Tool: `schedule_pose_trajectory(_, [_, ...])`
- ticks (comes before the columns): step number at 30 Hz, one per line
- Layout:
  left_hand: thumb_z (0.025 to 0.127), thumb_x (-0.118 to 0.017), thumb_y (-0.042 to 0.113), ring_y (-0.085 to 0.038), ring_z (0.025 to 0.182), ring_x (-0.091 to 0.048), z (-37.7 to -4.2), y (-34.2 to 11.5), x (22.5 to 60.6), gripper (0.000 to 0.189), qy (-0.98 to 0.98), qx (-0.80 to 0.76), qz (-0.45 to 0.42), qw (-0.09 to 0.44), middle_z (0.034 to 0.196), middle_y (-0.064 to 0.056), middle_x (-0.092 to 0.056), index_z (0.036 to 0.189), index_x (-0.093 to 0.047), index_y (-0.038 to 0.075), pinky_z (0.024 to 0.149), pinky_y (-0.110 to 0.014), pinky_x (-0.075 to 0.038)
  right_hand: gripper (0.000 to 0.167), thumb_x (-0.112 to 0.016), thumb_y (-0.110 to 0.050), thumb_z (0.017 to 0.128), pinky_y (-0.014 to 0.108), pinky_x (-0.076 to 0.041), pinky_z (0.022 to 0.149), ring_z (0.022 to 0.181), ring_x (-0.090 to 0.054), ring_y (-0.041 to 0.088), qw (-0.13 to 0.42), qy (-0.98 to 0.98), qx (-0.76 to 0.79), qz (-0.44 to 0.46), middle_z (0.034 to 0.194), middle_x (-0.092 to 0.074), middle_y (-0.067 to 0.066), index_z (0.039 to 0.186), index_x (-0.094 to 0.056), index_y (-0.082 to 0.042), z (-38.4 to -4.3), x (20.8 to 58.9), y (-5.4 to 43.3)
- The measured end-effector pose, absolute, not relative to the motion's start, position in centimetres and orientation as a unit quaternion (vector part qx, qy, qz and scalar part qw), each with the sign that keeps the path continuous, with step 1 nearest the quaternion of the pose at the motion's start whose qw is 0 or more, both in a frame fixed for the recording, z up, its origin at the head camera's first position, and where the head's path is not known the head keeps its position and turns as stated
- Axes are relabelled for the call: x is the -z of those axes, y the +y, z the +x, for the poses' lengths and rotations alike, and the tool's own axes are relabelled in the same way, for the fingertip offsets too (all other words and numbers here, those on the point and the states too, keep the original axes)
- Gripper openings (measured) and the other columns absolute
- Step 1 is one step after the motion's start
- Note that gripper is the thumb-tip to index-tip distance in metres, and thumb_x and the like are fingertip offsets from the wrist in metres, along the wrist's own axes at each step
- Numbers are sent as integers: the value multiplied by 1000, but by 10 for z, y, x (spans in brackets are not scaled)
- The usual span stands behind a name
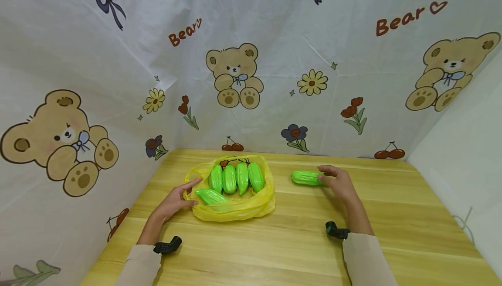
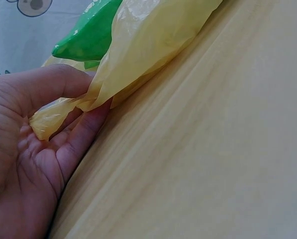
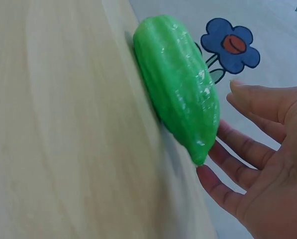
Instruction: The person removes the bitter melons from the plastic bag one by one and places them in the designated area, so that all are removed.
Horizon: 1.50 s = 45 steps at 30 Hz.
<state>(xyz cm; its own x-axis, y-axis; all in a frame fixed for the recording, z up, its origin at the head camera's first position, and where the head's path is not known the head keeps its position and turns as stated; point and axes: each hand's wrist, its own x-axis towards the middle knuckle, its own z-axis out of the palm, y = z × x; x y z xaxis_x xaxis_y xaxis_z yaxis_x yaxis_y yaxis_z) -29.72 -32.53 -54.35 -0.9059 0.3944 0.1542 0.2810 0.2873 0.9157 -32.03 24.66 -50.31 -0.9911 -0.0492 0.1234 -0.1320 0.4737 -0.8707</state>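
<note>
A yellow plastic bag [image 1: 239, 213] lies spread on the table with several glossy green bitter melons [image 1: 229, 179] in it. Most of them stand side by side in a row, while one bitter melon [image 1: 211, 196] lies slanted in front. At the bag's left edge my left hand [image 1: 176, 199] holds the thin plastic between thumb and fingers, as the left wrist view shows. One more bitter melon [image 3: 178, 84] lies on the table to the right of the bag. My right hand [image 1: 338, 183] is at its tapered end, fingers spread and thumb apart from it.
The light wooden table [image 1: 251, 251] ends at the back against a white cloth [image 1: 274, 120] printed with bears and flowers. The cloth also rises along the left side, and a plain white wall [image 1: 466, 168] stands at the right.
</note>
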Motion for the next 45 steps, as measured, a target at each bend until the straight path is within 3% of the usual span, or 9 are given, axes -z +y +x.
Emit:
schedule_pose_trajectory(4, [86, -77, 1, -20, 99, -35, -300, -325, 542, 76, 802, -557, 208, 52, 140, -24, -46, 154, -43, 4, 55, -20, -33, 42, -64, -18, 101, 60, -40, 104, 131, -46, 45, 68, -857, -507, 63, 140, -56, 26, 138, -60, 3, -319, 494, 247])
schedule_pose_trajectory(16, [86, -78, 1, -21, 99, -34, -300, -325, 544, 77, 806, -556, 199, 52, 129, -22, -47, 154, -43, 4, 52, -22, -31, 43, -66, -25, 100, 56, -44, 103, 130, -49, 39, 119, -850, -507, 82, 142, -56, 19, 137, -63, -3, -310, 457, 233])
schedule_pose_trajectory(22, [86, -77, 0, -22, 100, -34, -300, -325, 543, 77, 805, -555, 204, 50, 147, -23, -45, 154, -42, 4, 51, -21, -31, 38, -66, -20, 100, 57, -45, 101, 125, -54, 38, 126, -840, -518, 104, 139, -59, 19, 135, -65, -3, -298, 436, 215])
schedule_pose_trajectory(28, [87, -77, 1, -21, 99, -34, -300, -325, 544, 76, 803, -555, 210, 48, 143, -25, -46, 154, -42, 3, 51, -21, -31, 34, -64, -4, 99, 59, -46, 99, 120, -56, 47, 113, -832, -527, 130, 137, -58, 28, 131, -63, 7, -269, 397, 184])
schedule_pose_trajectory(35, [86, -79, 4, -18, 100, -36, -296, -325, 547, 76, 812, -543, 210, 35, 151, -16, -47, 154, -44, 5, 80, -26, -36, 35, -66, -7, 99, 59, -49, 96, 116, -60, 42, 104, -827, -529, 160, 133, -61, 25, 132, -64, 4, -278, 411, 169])
schedule_pose_trajectory(43, [86, -78, 3, -21, 100, -35, -296, -324, 548, 75, 815, -539, 208, 28, 143, -17, -50, 153, -45, 5, 78, -27, -35, 35, -71, -19, 97, 46, -54, 91, 112, -63, 28, 89, -830, -526, 166, 128, -67, 12, 131, -69, -9, -288, 428, 155])
schedule_pose_trajectory(45, [86, -79, 4, -22, 100, -35, -296, -323, 547, 76, 818, -538, 204, 32, 135, -17, -52, 153, -45, 5, 77, -27, -35, 35, -72, -19, 96, 46, -54, 89, 111, -64, 28, 84, -827, -528, 171, 128, -67, 11, 130, -69, -10, -287, 429, 150])
